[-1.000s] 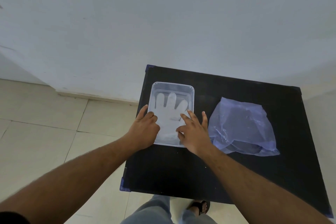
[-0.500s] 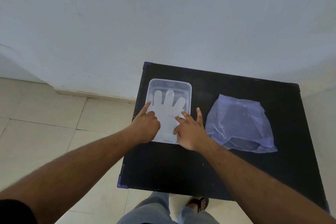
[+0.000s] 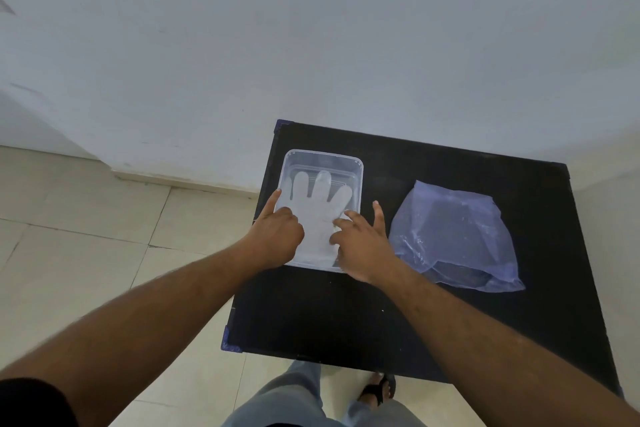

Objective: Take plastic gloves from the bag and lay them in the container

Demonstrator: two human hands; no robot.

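Nearest the viewer, the person's two forearms reach over the near edge of the black table (image 3: 311, 315). The left hand (image 3: 277, 239) rests on the near left part of the container (image 3: 360, 170), fingers curled under and the forefinger stretched along the left wall; it grasps nothing that can be made out. The right hand (image 3: 363, 246) lies open, fingertips pressing the wrist end of the glove (image 3: 320, 215), the little finger spread over the table.

The glove lies flat inside the clear container, fingers pointing away from the person. It reads as thin, limp film: nearly weightless, slippery, liable to cling or crumple; best handled by light fingertip pressure or a pinch at the cuff.

To the right, well apart from the container, lies the translucent bluish bag (image 3: 450, 236), slack and flattened, its contents indistinct. Beyond the table stands a pale wall (image 3: 311, 45).
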